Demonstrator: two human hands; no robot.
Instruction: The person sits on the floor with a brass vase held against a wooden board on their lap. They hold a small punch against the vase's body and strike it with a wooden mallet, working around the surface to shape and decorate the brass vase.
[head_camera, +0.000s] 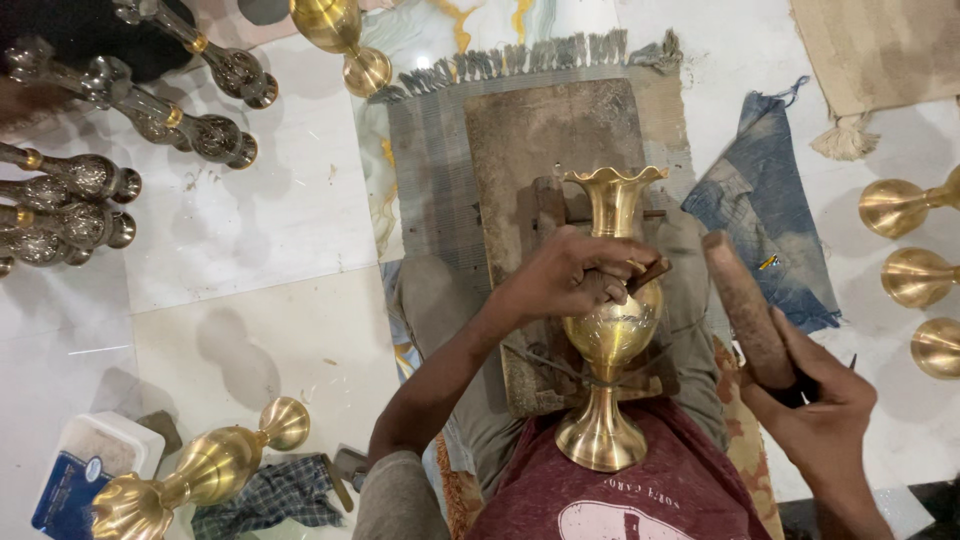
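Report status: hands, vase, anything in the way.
Left hand presses a small tool against the brass vase. Right hand grips a wooden mallet, apart from it. Nothing between.

One package is showing: a small white plastic tub (105, 455) sitting on the pale floor tiles at the lower left corner of the view, roughly rectangular with rounded corners, open at the top, a greyish fill showing inside. A blue label or packet (68, 492) with light markings is lying across its near end, partly cut off by the frame edge. A brass vase (190, 475) is lying on its side just beside the tub, to its right. No signs or screens are showing anywhere in the view.
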